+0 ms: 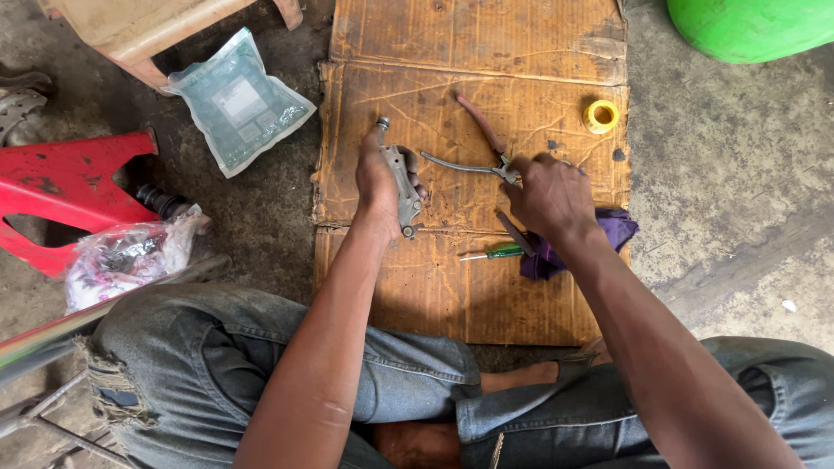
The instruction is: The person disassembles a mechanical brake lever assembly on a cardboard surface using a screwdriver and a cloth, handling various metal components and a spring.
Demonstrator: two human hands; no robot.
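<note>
The left hand has its grip closed around a grey metal brake caliper, held over the left side of the cardboard sheet. The right hand closes narrowly on the pliers near the sheet's middle; a green screwdriver and purple rag lie beside it.

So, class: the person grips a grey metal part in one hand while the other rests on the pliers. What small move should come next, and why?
Probably lift the pliers toward the metal part. The right hand is already at their pivot on the cardboard, and the left hand holds the part upright, ready to be worked.
</note>
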